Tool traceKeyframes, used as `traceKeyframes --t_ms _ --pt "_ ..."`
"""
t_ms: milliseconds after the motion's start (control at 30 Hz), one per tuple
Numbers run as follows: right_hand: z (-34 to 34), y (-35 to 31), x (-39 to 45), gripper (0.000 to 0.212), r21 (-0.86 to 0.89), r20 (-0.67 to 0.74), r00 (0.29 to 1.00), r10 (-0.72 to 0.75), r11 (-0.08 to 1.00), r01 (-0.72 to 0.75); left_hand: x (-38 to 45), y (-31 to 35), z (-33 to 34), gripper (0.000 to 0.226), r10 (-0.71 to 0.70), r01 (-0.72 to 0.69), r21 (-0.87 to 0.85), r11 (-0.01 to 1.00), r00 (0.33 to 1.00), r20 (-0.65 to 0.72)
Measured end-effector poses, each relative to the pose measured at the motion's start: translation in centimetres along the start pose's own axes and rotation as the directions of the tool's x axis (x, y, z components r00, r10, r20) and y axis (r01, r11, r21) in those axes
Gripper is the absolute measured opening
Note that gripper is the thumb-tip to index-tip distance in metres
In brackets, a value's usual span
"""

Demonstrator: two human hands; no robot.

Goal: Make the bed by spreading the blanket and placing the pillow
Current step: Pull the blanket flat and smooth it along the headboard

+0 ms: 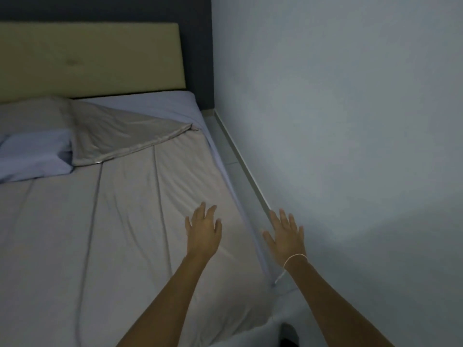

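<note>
Both hands are spread flat and hold nothing: the left hand (204, 231) hovers over or rests on the blanket (140, 211) near the bed's right edge, while the right hand (285, 236) hangs off the bed, over the gap beside the wall (350, 121). The blanket looks thin, light and limp, creasing easily, so I would pinch it at the folded-back corner (130, 136) well ahead of the left hand; the pillow (35, 156), soft and light, lies far left of both hands, and no containers show
</note>
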State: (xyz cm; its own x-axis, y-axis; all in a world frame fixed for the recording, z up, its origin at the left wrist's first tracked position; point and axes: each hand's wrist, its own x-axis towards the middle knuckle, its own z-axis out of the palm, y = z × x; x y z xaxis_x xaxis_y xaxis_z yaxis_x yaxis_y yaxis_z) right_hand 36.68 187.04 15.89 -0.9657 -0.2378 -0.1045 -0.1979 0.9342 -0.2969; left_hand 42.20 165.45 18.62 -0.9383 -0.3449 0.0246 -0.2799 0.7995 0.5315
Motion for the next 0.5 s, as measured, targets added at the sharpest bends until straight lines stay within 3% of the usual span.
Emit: traceKeyframes --t_ms 233,500 --pt "-3.3 4.2 7.4 0.060 0.097 0.035 0.994 -0.107 0.990 0.103 6.4 5.2 3.2 0.046 0.001 0.000 0.118 0.993 1.000 -0.006" --pt "-7.8 11.3 16.6 0.058 0.093 0.057 0.970 -0.235 0.969 0.229 11.0 11.7 7.9 0.043 -0.173 0.175 0.008 0.985 0.979 -0.106"
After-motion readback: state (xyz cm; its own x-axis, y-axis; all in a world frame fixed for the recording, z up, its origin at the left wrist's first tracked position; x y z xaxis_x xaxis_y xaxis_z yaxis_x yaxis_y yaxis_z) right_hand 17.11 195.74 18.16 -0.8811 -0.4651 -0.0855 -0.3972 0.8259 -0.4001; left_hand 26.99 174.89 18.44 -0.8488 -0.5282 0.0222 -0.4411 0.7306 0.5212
